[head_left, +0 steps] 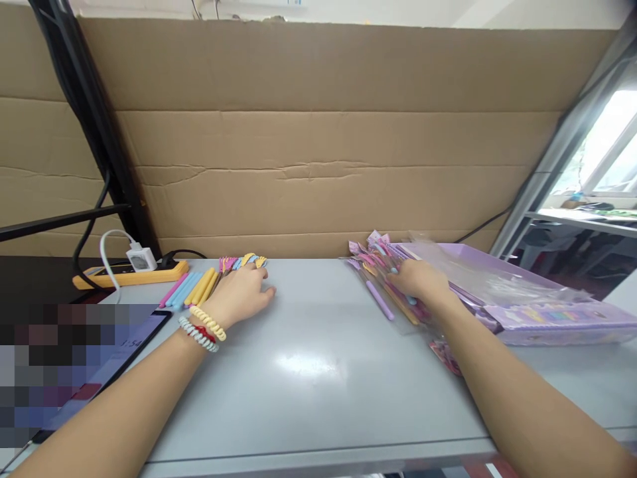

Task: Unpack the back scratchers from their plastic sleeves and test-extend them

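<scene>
My left hand (241,292) lies over the right end of a row of pens with pink, blue and yellow barrels (192,289). Its thumb stands apart, and the fingers reach towards the decorated pen tops (249,259); I see nothing gripped in it. On the right, my right hand (421,282) has its fingers curled into a pile of pens in clear wrappers (378,262), closed on a wrapped pen, though the fingertips are partly hidden. A purple pen (379,301) lies at the pile's left edge. Another wrapped piece (444,357) shows beneath my right forearm.
Beside the pile sits an open purple box (562,325) with clear plastic film (502,272) across it. A yellow power strip (149,274) with a white charger (141,257) lies at the back left. A tablet or phone (139,345) rests near my left forearm. Cardboard (318,133) walls the back.
</scene>
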`<state>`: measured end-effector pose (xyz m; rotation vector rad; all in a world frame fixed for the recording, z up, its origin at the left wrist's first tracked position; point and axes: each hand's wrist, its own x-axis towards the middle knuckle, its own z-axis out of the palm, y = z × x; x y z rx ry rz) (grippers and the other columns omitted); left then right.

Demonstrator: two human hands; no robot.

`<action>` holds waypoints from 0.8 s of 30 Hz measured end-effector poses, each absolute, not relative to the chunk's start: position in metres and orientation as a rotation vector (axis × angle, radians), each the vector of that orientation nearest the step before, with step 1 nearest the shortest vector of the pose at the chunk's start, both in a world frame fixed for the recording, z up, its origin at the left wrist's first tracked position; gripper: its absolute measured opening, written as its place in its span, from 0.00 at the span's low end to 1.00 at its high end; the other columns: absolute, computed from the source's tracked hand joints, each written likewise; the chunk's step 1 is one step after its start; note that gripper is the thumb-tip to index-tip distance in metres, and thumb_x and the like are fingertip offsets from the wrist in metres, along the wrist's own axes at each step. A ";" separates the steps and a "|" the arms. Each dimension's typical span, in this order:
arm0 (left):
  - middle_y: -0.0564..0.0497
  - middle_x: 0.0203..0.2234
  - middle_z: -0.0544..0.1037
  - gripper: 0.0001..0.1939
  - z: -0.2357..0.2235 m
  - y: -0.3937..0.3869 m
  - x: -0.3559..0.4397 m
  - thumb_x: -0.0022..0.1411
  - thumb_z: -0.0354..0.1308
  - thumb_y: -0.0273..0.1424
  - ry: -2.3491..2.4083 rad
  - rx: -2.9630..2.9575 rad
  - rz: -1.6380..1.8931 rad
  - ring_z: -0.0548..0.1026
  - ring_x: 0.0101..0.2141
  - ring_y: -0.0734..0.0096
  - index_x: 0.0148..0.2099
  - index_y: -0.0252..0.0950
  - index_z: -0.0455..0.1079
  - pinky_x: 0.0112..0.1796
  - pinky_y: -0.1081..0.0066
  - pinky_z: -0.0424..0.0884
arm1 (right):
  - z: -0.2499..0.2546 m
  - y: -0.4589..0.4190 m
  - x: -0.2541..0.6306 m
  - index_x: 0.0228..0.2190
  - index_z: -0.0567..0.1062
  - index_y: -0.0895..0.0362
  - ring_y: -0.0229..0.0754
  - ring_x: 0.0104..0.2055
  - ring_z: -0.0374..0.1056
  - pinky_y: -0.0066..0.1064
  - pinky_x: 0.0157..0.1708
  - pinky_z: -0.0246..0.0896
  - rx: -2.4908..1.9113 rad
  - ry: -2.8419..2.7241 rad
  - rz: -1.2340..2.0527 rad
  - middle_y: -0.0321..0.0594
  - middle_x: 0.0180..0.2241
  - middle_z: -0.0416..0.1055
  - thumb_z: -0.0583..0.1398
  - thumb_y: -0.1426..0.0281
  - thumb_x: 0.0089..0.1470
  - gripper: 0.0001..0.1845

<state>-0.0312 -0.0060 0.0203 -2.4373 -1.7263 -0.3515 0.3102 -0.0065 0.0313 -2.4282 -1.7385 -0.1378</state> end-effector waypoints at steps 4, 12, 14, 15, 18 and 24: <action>0.40 0.43 0.74 0.21 0.019 -0.009 -0.029 0.60 0.47 0.41 -1.706 -2.459 -0.376 0.73 0.43 0.52 0.47 0.34 0.72 0.44 0.59 0.67 | 0.033 -0.007 0.310 0.26 0.75 0.57 0.53 0.37 0.72 0.37 0.29 0.61 -2.438 -1.751 -0.156 0.55 0.37 0.75 0.53 0.62 0.52 0.15; 0.40 0.45 0.75 0.23 0.022 -0.015 -0.025 0.60 0.49 0.41 -1.666 -2.486 -0.567 0.73 0.44 0.54 0.52 0.34 0.69 0.45 0.60 0.66 | 0.048 -0.027 0.286 0.22 0.67 0.56 0.45 0.28 0.67 0.32 0.25 0.52 -2.083 -1.910 -0.154 0.46 0.26 0.72 0.50 0.57 0.56 0.19; 0.41 0.46 0.75 0.25 0.024 -0.017 -0.023 0.60 0.50 0.41 -1.640 -2.514 -0.678 0.73 0.44 0.55 0.54 0.33 0.67 0.45 0.61 0.65 | 0.044 -0.033 0.270 0.24 0.66 0.56 0.42 0.27 0.66 0.30 0.25 0.51 -1.918 -2.028 -0.091 0.42 0.25 0.71 0.51 0.62 0.55 0.13; 0.41 0.45 0.75 0.25 0.025 -0.018 -0.022 0.60 0.50 0.43 -1.640 -2.549 -0.739 0.73 0.44 0.56 0.54 0.33 0.67 0.44 0.62 0.66 | 0.041 -0.036 0.261 0.25 0.66 0.56 0.41 0.27 0.65 0.30 0.25 0.50 -1.866 -2.076 -0.068 0.41 0.25 0.71 0.52 0.64 0.54 0.10; 0.45 0.35 0.78 0.25 0.022 -0.019 -0.016 0.63 0.43 0.50 -1.720 -2.737 -0.943 0.74 0.36 0.60 0.41 0.36 0.72 0.38 0.65 0.66 | 0.031 -0.048 0.230 0.27 0.68 0.56 0.40 0.24 0.63 0.30 0.23 0.45 -1.822 -2.204 -0.061 0.41 0.24 0.71 0.52 0.66 0.52 0.08; 0.47 0.24 0.75 0.25 0.003 -0.013 0.007 0.59 0.51 0.52 -2.169 -2.936 -1.940 0.70 0.23 0.70 0.28 0.34 0.69 0.26 0.70 0.65 | 0.019 -0.071 0.191 0.27 0.69 0.57 0.39 0.23 0.61 0.31 0.23 0.39 -1.689 -2.423 -0.136 0.42 0.24 0.71 0.52 0.67 0.53 0.08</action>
